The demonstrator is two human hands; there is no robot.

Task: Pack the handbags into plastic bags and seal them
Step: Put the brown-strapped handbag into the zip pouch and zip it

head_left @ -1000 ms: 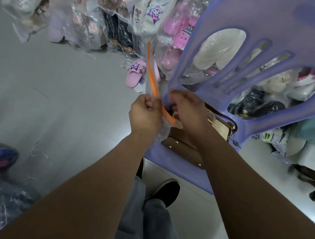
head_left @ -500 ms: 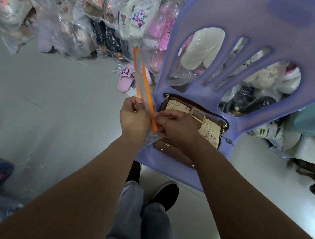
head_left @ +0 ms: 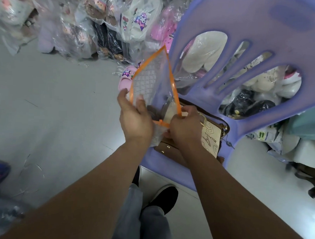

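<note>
fingers (head_left: 141, 104) of the left hand (head_left: 135, 118) sit on the plastic bag (head_left: 153, 79), thumb on the far side of its orange left edge, so that edge is pinched between them. right hand (head_left: 185, 128) is curled tight, clamped on the orange right edge near the bag's lower corner. the bag is clear with orange trim and a grid-patterned panel, and it is held upright between both hands with its two sides spread apart. handbag (head_left: 211, 138) is outside the bag: it lies flat on the seat of the purple chair (head_left: 258, 24), just below and partly under the right hand, brown with a cream panel and printed lettering, strap at its far end. pink slipper (head_left: 125, 77) lies on the floor (head_left: 53, 104) behind the bag. bagged slippers (head_left: 136, 25) are piled along the far side and show through the chair back. black shoes (head_left: 165, 196) sit below the seat edge.
</note>
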